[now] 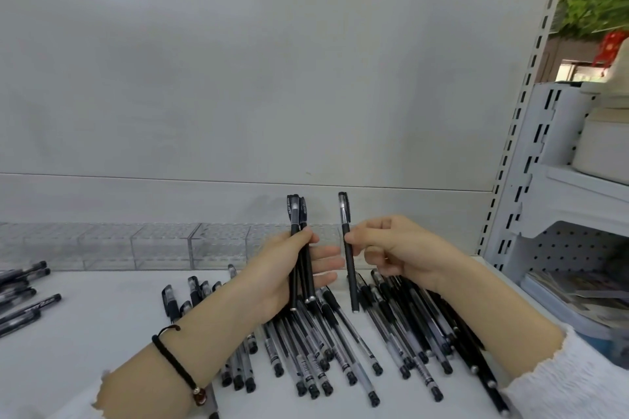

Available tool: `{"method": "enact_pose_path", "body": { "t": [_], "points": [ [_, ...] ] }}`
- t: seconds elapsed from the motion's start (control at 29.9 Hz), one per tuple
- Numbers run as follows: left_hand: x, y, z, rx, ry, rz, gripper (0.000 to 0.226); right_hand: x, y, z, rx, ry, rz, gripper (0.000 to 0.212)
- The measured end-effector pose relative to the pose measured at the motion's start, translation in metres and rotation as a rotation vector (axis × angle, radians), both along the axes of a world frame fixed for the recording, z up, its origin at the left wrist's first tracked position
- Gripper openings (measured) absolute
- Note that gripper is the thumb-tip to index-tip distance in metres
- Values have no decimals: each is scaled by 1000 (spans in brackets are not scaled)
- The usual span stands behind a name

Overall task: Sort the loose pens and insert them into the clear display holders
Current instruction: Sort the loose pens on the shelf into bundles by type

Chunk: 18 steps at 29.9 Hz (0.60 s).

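Observation:
My left hand grips a small upright bundle of black pens, caps up. A short gap to the right, my right hand pinches a single black pen, held upright as well. Both hands hover over a heap of loose black and clear-barrelled pens spread on the white shelf. A row of clear display holders stands along the back of the shelf, behind the hands; its cells look empty from here.
A second, smaller group of loose pens lies at the left edge. The grey back panel rises behind the holders. A slotted upright and white shelving with stacked goods close off the right side.

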State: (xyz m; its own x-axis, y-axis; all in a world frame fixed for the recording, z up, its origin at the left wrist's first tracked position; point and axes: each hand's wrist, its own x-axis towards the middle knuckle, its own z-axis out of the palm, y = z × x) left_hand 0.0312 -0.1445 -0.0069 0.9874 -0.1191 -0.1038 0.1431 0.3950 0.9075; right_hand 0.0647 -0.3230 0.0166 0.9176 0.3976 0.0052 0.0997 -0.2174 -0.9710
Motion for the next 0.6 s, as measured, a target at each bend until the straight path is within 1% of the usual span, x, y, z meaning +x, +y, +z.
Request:
{"method": "enact_pose_path", "body": {
  "t": [0.07,0.13,0.3,0.43,0.5,0.6],
  "points": [
    [-4,-3,1,22,-2,-126,18,0,0,0,7,-5,-4,6],
    [-8,-6,0,32,-7,-214,19,-1,-1,0,-37,-23,-21,8],
    [-8,-13,-8,38,-6,-207,20,-2,-3,2,-118,-61,11,14],
    [-7,-16,-13,8,47,-222,19,-5,-3,5,-179,-112,53,11],
    [-5,-17,-14,-12,84,-197,20,-5,-8,9,-276,-177,22,15],
    [-3,-15,-15,-47,103,-129,28,1,-25,14,-589,-345,-147,21]
  ]
}}
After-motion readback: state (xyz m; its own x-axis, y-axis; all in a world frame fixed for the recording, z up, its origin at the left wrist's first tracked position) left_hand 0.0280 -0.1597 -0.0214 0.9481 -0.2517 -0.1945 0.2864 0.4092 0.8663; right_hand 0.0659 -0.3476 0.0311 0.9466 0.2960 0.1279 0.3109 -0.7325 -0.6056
